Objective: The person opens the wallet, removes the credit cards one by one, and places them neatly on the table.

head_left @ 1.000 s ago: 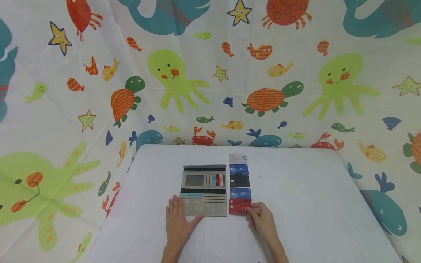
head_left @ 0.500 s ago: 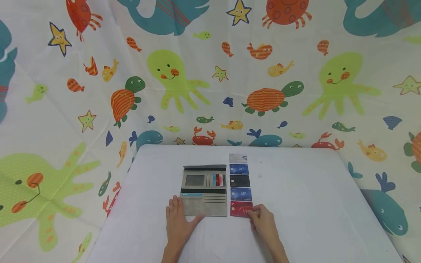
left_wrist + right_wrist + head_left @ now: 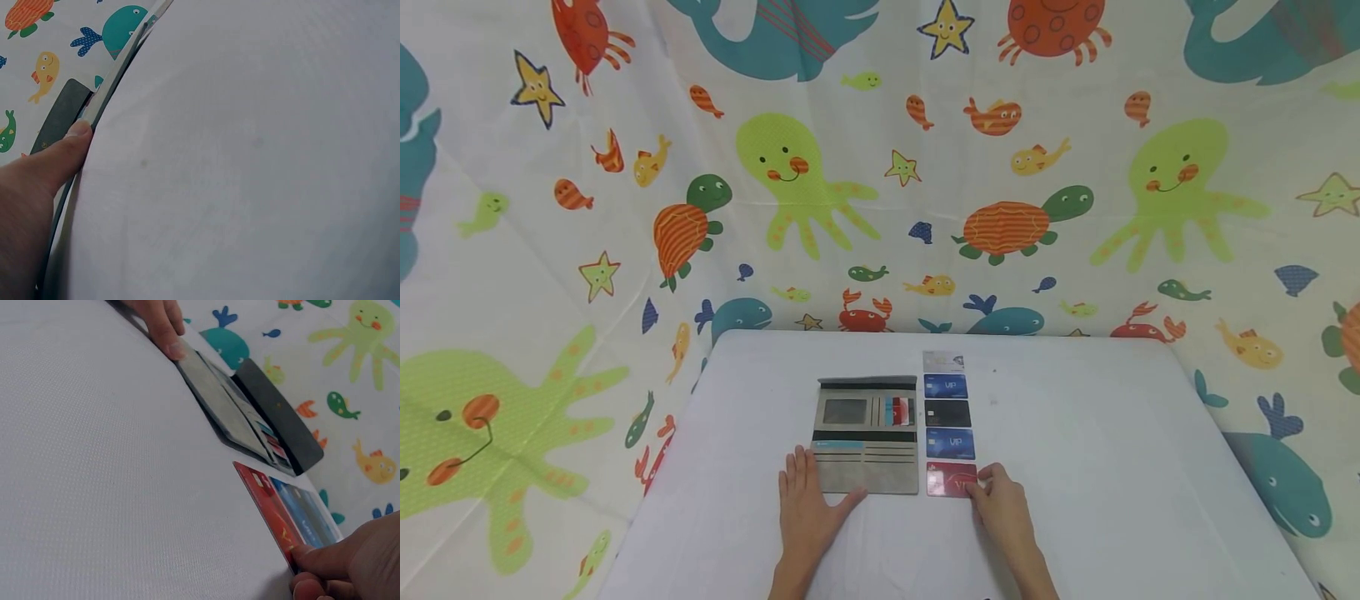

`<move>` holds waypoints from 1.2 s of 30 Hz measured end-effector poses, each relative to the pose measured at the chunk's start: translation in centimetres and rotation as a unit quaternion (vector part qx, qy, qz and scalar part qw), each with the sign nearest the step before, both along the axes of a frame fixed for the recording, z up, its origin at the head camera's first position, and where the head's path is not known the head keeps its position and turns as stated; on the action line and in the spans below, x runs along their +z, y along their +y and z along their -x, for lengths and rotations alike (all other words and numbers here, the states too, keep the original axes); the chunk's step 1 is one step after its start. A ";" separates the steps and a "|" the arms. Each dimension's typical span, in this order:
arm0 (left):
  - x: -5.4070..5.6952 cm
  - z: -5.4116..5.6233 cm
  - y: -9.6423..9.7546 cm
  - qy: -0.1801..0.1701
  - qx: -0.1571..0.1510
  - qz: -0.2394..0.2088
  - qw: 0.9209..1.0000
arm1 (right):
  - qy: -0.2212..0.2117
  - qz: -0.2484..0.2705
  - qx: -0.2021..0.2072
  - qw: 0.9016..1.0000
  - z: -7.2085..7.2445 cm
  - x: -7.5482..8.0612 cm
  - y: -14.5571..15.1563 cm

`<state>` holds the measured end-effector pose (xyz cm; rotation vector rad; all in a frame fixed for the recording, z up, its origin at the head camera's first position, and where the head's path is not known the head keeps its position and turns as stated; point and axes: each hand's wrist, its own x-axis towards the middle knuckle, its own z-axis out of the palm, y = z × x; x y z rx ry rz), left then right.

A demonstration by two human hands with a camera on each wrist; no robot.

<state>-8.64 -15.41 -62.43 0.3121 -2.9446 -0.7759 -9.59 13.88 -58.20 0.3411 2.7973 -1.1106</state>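
A grey wallet [image 3: 891,479] lies opened out on the white table, with a light blue card and several others tucked in its slots. My left hand [image 3: 808,510] rests along its left side, fingers straight, and the thumb [image 3: 70,142] presses on the near edge. To the right of the wallet, my right hand [image 3: 1003,507] pinches the right end of a red VIP card [image 3: 943,480] between thumb and fingers. In the right wrist view the red card [image 3: 267,503] lies low over the table, beside a blue card [image 3: 306,512].
Beyond the red card runs a column of cards: a blue VIP card [image 3: 949,444], a black card [image 3: 946,414], another blue VIP card [image 3: 945,387] and a silver card [image 3: 942,362]. A curtain [image 3: 880,217] printed with sea animals hangs behind the table [image 3: 1112,467].
My right hand has drawn the red card slightly toward me and to the right, widening the gap to the blue card it overlapped. My left hand and the wallet have stayed put.
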 end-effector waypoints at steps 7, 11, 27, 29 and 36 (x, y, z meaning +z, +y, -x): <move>0.1 0.0 0.0 -0.006 -0.001 -0.003 1.000 | 0.005 -0.004 0.002 1.000 0.0 -0.3 0.1; 0.1 0.0 0.0 -0.002 0.000 -0.002 1.000 | 0.004 -0.004 0.002 1.000 0.0 -0.2 0.1; -0.1 -0.1 -0.2 -0.005 0.000 -0.018 1.000 | 0.009 0.028 -0.012 0.999 0.4 0.1 -0.4; 0.0 -0.1 -0.2 -0.006 -0.001 -0.023 1.000 | 0.015 0.031 -0.008 0.999 0.6 0.2 -0.7; 0.2 -0.2 -0.4 0.009 -0.006 -0.045 0.999 | 0.041 0.037 0.018 0.998 1.6 0.8 -1.5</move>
